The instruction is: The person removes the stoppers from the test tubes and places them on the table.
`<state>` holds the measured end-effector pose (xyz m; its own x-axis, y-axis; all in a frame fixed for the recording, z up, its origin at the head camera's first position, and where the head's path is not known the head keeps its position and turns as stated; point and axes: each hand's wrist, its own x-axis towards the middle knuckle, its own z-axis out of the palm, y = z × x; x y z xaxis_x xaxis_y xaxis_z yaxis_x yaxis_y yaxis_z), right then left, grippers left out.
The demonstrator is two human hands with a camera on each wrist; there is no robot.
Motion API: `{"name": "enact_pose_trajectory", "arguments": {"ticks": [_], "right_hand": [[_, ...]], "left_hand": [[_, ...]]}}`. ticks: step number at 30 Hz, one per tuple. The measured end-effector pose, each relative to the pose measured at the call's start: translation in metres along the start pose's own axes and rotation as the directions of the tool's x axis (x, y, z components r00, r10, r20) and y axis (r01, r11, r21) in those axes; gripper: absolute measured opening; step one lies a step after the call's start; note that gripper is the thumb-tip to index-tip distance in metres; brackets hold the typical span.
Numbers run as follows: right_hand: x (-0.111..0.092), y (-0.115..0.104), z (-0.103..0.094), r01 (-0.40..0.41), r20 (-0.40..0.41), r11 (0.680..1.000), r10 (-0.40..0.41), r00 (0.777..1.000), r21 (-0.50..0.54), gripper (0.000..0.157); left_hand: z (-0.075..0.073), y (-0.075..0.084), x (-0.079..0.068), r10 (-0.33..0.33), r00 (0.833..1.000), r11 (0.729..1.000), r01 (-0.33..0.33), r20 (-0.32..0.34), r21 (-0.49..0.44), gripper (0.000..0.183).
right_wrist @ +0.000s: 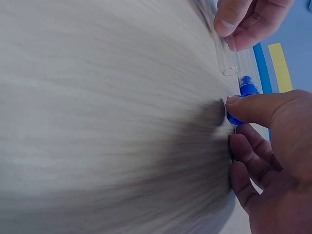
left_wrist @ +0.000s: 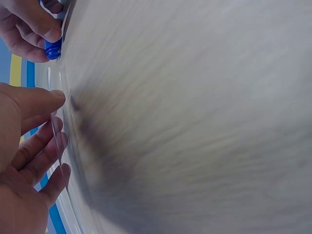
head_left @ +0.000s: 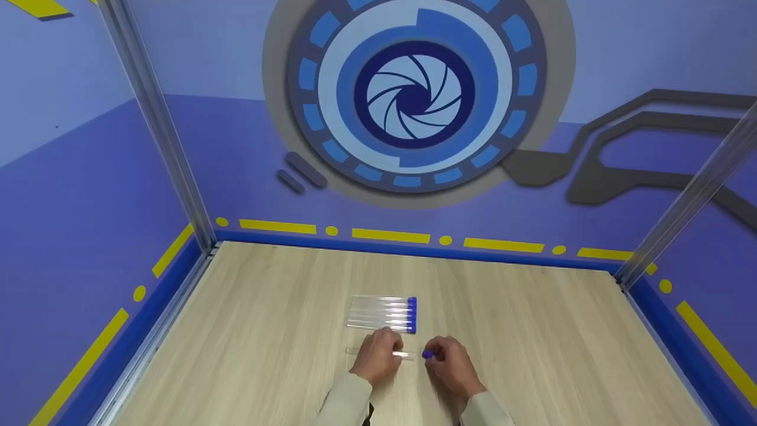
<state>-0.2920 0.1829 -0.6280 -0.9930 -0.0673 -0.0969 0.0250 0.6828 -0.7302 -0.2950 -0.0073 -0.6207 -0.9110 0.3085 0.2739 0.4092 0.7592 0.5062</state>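
Observation:
A clear test tube (head_left: 405,355) lies crosswise low over the table, gripped between the thumb and fingers of my left hand (head_left: 378,358). Its open mouth (right_wrist: 231,71) faces right, towards my right hand (head_left: 454,365). That hand pinches a small blue cap (left_wrist: 52,50) between thumb and fingertips, a short gap away from the mouth. Just beyond the hands, several clear tubes (head_left: 372,310) lie side by side, their blue caps (head_left: 412,313) lined up at the right end. The left fingers cover the middle of the held tube.
Under everything is a light wood-grain table (head_left: 284,331). Blue printed panels (head_left: 225,148) wall in its back and sides. Metal posts (head_left: 171,142) rise at the back corners.

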Motion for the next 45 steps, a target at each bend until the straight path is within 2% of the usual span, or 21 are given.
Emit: {"name": "enact_pose_trajectory", "arguments": {"ticks": [3,7,10,14,19,23,26,31,39,45], "right_hand": [[-0.002,0.001,0.000,0.018,-0.016,1.000,-0.017,1.000,0.004,0.023],[-0.002,0.001,0.000,-0.006,-0.030,1.000,0.007,1.000,0.023,0.027],[-0.002,-0.001,0.000,-0.039,-0.052,0.998,0.042,0.998,0.046,0.025],[-0.004,-0.003,0.001,-0.054,-0.099,0.996,0.060,0.993,0.064,0.018],[-0.004,-0.003,-0.002,-0.101,-0.120,0.990,0.112,0.986,0.095,0.017],[-0.005,-0.001,-0.004,-0.127,-0.130,0.986,0.141,0.982,0.107,0.016],[-0.006,0.002,-0.004,-0.123,-0.127,0.986,0.137,0.982,0.112,0.015],[-0.008,0.007,-0.008,-0.099,-0.135,0.989,0.113,0.984,0.107,0.016],[-0.007,0.007,-0.009,-0.110,-0.139,0.986,0.128,0.982,0.126,0.022],[-0.006,0.007,-0.008,-0.134,-0.138,0.981,0.154,0.978,0.140,0.021]], "left_hand": [[-0.002,0.000,0.000,-0.014,1.000,1.000,0.014,0.009,-0.024,0.008],[-0.004,0.001,0.003,-0.044,0.999,0.998,0.045,0.012,-0.035,0.008],[-0.003,0.001,0.005,-0.069,0.997,0.998,0.069,-0.020,0.006,0.011],[-0.002,-0.002,0.008,-0.083,0.995,0.990,0.089,-0.057,0.108,0.013],[0.000,-0.006,0.009,-0.038,0.997,0.975,0.051,-0.067,0.216,0.015],[0.001,-0.007,0.009,-0.023,0.997,0.976,0.038,-0.074,0.215,0.016],[0.001,-0.007,0.010,-0.040,0.995,0.975,0.058,-0.086,0.213,0.016],[0.003,-0.006,0.010,-0.022,0.994,0.967,0.050,-0.110,0.251,0.015],[0.003,-0.005,0.011,-0.009,0.989,0.941,0.058,-0.146,0.334,0.009],[0.002,-0.003,0.011,0.002,0.993,0.934,0.039,-0.116,0.355,0.020]]}}
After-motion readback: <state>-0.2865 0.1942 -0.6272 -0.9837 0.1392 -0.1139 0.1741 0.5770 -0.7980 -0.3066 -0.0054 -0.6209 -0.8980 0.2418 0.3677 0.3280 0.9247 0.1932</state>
